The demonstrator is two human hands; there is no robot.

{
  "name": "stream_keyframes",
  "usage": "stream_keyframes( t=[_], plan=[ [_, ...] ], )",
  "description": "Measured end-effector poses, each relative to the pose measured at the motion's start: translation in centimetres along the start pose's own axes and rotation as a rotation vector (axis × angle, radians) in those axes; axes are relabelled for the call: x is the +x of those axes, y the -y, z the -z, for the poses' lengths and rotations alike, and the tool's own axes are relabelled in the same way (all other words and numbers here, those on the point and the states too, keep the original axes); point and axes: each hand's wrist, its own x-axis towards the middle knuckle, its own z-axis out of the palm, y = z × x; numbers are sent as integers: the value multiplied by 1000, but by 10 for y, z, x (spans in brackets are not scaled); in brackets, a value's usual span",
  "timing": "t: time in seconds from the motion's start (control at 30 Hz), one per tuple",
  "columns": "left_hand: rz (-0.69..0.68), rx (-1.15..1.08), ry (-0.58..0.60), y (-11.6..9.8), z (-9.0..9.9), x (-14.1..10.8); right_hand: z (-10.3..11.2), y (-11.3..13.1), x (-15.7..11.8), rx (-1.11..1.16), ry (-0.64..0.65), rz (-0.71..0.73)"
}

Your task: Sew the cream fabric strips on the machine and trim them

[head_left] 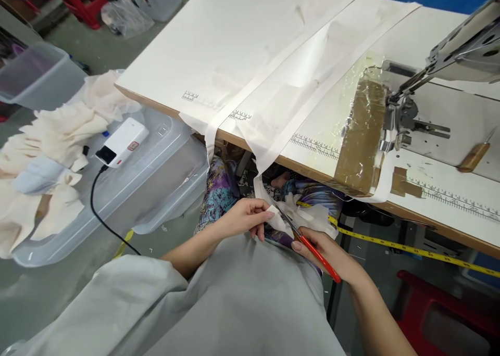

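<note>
1. Evidently, the left hand (250, 218) has thumb and fingers nearly closed, pinching the pale fabric (278, 221) at the lap, likely to steady it beside the blades.
2. The right hand (326, 246) is curled round the red-handled scissors (321, 257), their tips pointing at that cloth; how far apart the blades stand, I cannot tell.
3. Pale strips (289, 119) run across the bench (164, 54) from its far edge and droop over the near edge — the top probably bears their weight.
4. Right of them, the sewing machine (469, 49) stands by a wooden-handled tool (474, 157) near the front edge.
5. Off the bench's near left corner, a lidded tub (156, 155) carries a white device (127, 141) — and heaped cloth (66, 127) along its left edge.
</note>
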Motion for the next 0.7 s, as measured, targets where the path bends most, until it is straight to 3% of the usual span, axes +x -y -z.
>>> stream_keyframes(
  t=[0.23, 0.7],
  plan=[
    [72, -121, 11, 0, 4, 1, 2, 3, 7, -42, 41, -5],
    [43, -142, 12, 7, 9, 5, -3, 4, 6, -318, -130, -8]
  ],
)
